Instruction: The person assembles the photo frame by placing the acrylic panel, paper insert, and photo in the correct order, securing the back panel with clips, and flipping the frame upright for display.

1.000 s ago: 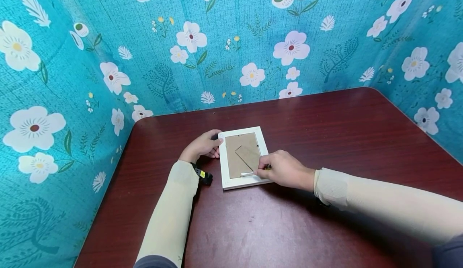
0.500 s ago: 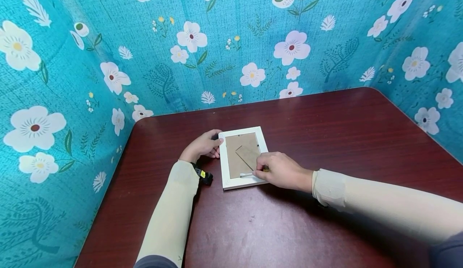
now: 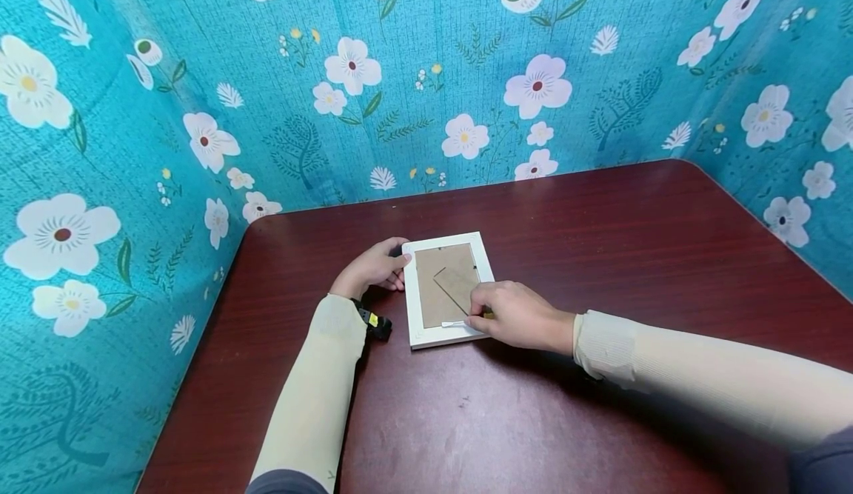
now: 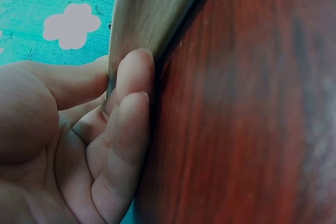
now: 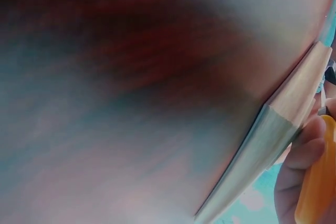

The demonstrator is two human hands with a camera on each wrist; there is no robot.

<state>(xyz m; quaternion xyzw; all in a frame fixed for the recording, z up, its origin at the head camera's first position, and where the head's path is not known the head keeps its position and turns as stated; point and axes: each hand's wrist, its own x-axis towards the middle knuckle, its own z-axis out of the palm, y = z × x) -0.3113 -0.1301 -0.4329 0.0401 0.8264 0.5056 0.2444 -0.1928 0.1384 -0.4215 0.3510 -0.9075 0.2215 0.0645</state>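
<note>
A white picture frame lies face down on the table, its brown backing board up. My left hand grips the left rim near the far corner, thumb on top; in the left wrist view its fingers press the frame's side. Over the near right part of the back, my right hand holds a tool by its orange handle, which has a metal shank. A pale, flat tip shows just left of the fingers, at the board's near edge. The tool's exact kind is unclear.
The dark red wooden table extends around the frame on all sides. A teal floral cloth hangs behind it and along both sides. A black wrist device is strapped under the left wrist.
My right hand has shifted slightly left along the near edge of the backing, tool still in its grip. The left hand and the frame stay in place.
</note>
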